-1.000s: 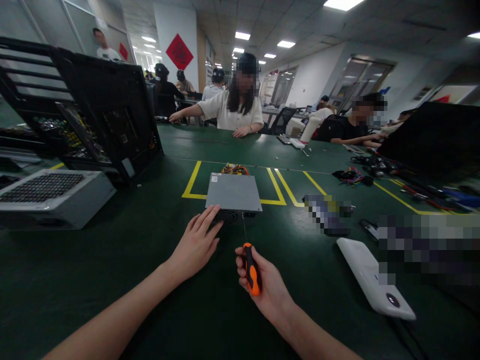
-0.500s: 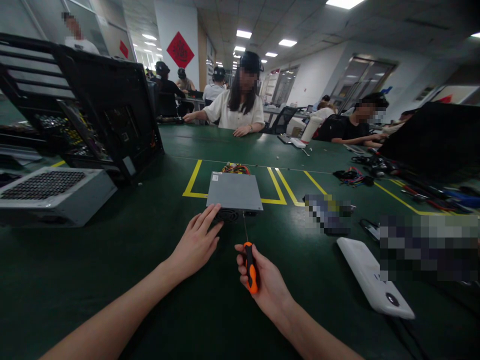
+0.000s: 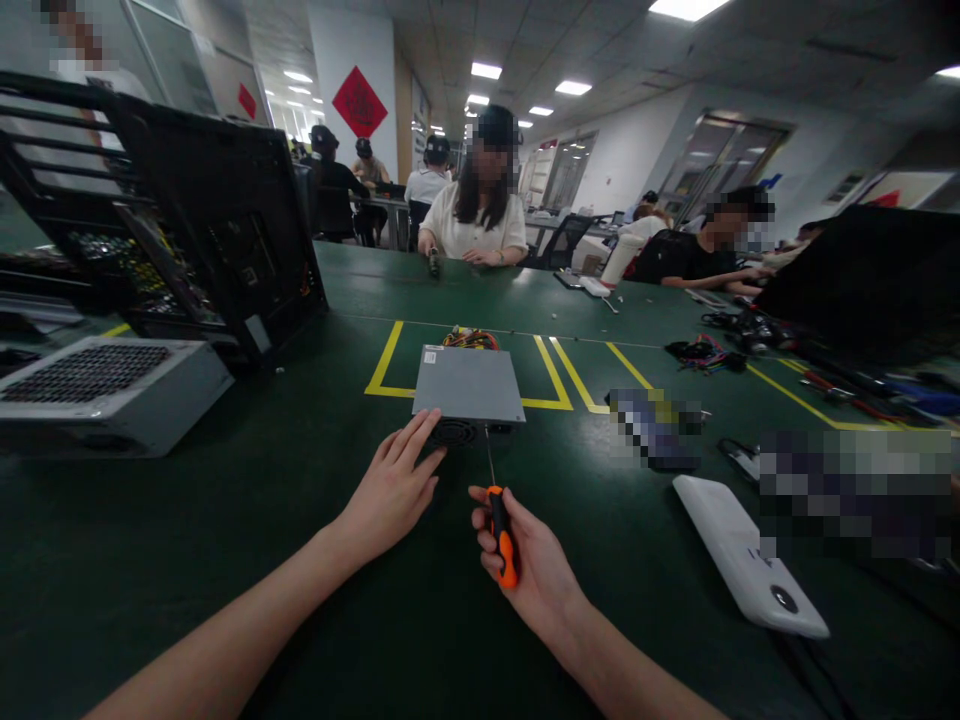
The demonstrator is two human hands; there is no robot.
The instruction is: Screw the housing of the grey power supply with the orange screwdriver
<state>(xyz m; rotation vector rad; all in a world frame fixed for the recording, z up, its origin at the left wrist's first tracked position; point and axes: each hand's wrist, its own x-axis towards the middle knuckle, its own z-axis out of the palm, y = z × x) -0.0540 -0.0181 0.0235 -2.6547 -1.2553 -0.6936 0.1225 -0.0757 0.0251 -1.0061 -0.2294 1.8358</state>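
A grey computer power supply (image 3: 469,382) lies on the green table, its fan side facing me and its bundle of coloured cables behind it. My left hand (image 3: 394,485) rests with fingers stretched out against the near left corner of the power supply, touching its top edge and fan face. In my right hand (image 3: 525,550) is an orange and black screwdriver (image 3: 502,538), fingers wrapped round the handle. Its thin shaft points away from me, and the tip meets the near face of the power supply, right of the fan grille.
On the left stand a black computer case (image 3: 217,230) and a second power supply (image 3: 112,395). A white device with a round button (image 3: 750,555) lies at the right, near cables (image 3: 705,352) and tools. Across the table sits a person in a white top (image 3: 480,215).
My hands, the screwdriver and the power supply look almost unmoved. The person opposite has drawn one hand inward with a dark object, and a person at the far left has shifted left.
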